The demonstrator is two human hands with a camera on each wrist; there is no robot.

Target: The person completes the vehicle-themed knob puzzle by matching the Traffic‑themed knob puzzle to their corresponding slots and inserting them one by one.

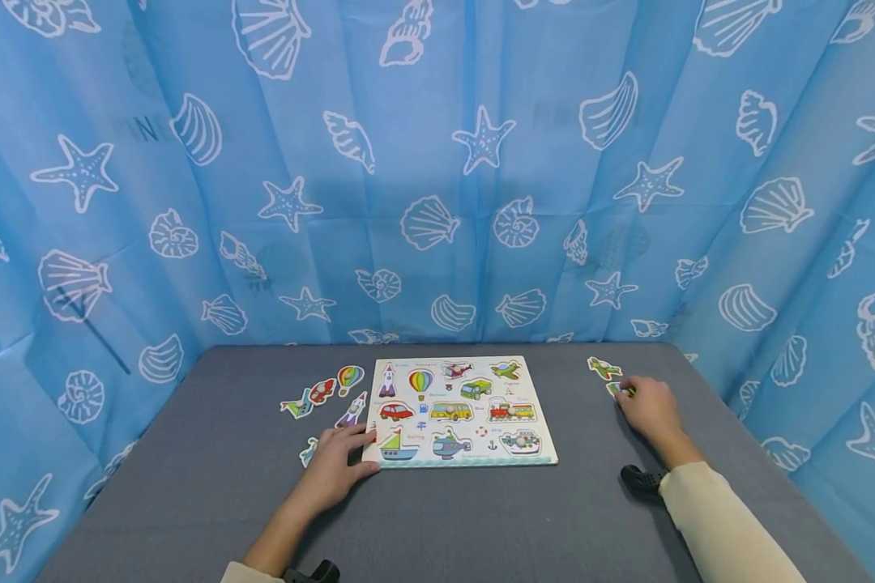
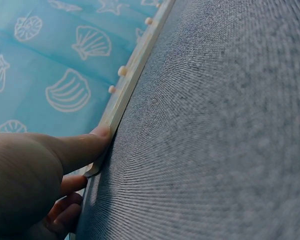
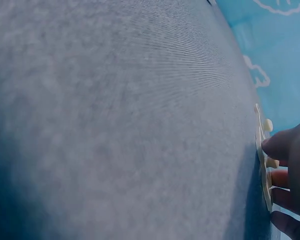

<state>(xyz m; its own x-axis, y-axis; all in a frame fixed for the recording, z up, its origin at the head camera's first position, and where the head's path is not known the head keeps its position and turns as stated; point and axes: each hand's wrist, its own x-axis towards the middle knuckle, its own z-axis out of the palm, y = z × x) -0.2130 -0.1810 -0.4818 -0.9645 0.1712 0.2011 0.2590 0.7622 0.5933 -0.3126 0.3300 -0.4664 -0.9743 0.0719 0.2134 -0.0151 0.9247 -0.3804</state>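
A white wooden peg puzzle board with printed vehicles lies in the middle of the table. My left hand grips its near left corner, thumb against the front edge and fingers at the left side. To the right of the board, my right hand pinches a small green puzzle piece, mostly hidden under the fingers. Wooden knobs stand up beside the fingertips in the right wrist view. A green and red airplane piece lies just beyond that hand.
Left of the board are loose pieces: a hot-air balloon, a red piece, a sailboat and a rocket. Another piece shows partly beside the left hand. A blue shell-print curtain hangs behind the grey table.
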